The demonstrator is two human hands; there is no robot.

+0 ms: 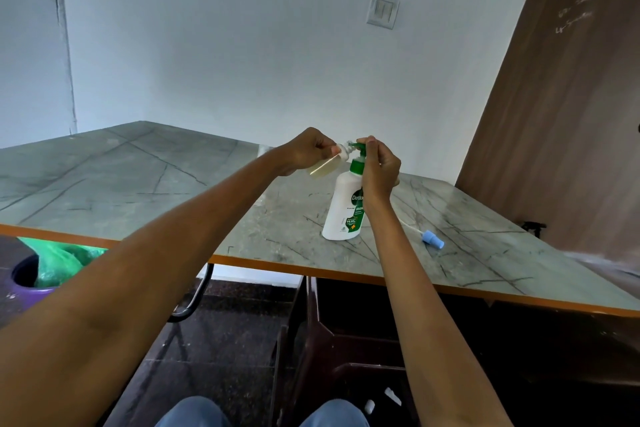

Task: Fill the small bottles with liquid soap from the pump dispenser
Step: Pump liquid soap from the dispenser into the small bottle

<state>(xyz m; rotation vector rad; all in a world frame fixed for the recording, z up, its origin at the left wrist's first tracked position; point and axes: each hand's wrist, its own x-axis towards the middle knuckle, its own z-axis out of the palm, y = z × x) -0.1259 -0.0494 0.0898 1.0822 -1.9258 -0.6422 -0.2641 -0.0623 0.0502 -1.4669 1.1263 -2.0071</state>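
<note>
Over the table (145, 191), the left hand (304, 151) grips a small bottle (327, 166) at the pump (358, 149), which the right hand (379, 166) holds, ready to press next.

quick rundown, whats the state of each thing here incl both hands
left hand: grips the small bottle
small bottle: uncapped, tilted, mouth at the pump spout, part full of yellowish liquid
right hand: fingers on the green pump head
pump dispenser: upright on the table
blue spray cap: off, lying on the table with its tube
table: marked with dark lines
wall switch: position unclear
</note>
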